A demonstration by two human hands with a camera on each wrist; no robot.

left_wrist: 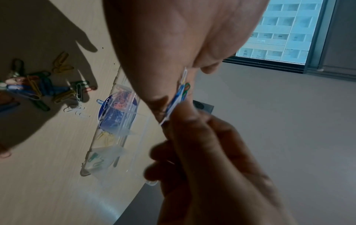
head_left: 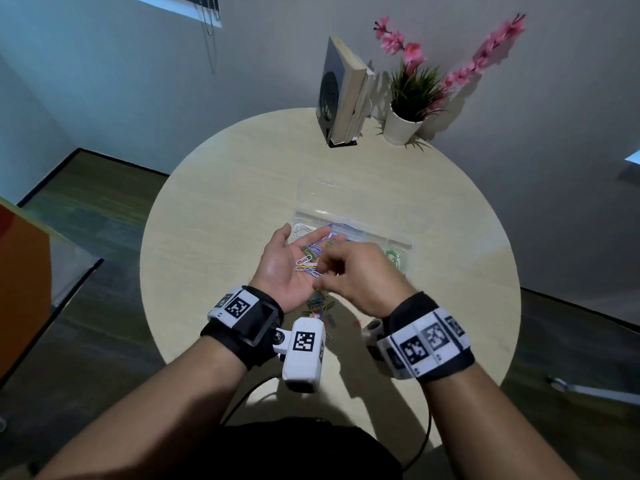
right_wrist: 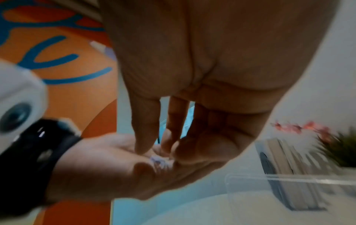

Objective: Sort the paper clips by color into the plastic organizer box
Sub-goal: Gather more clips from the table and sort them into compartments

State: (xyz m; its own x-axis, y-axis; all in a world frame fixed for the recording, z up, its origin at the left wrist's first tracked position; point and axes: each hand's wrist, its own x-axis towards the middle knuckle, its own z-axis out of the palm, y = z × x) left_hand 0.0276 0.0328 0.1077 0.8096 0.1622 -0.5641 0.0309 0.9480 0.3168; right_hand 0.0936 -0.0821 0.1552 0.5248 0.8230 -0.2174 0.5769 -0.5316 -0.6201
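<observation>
A: Look at the left hand (head_left: 289, 263). It lies palm up above the table (head_left: 225, 188), fingers nearly straight, and a small heap of mixed paper clips (head_left: 309, 261) rests on the palm.

B: Yes, and the right hand (head_left: 356, 271) comes over it from the side with curled fingers. From the left wrist view, the fingertips (left_wrist: 183, 112) seem to pinch a clip or two at the edge of the heap, white and blue I think. I cannot say how many.

A: The organizer box (head_left: 398, 241) is just behind both hands, lid open. Some compartments already hold pink, blue, yellow and green clips. A loose pile (head_left: 320, 304) waits on the table below the wrists.

B: How will such a clip handle, in your opinion?

A: Very light, thin, stiff wire with a smooth coat, so a little slippery. I think they hook into each other easily; pulling one may drag a neighbour with it.

B: So where to take it?

A: By one rounded end, between thumb and index tips, and lift slowly so the others fall away. The open palm is shallow; if it tilts, the heap can slide off.

B: Not fragile at least.

A: No, a drop does no harm, only loses time.
</observation>
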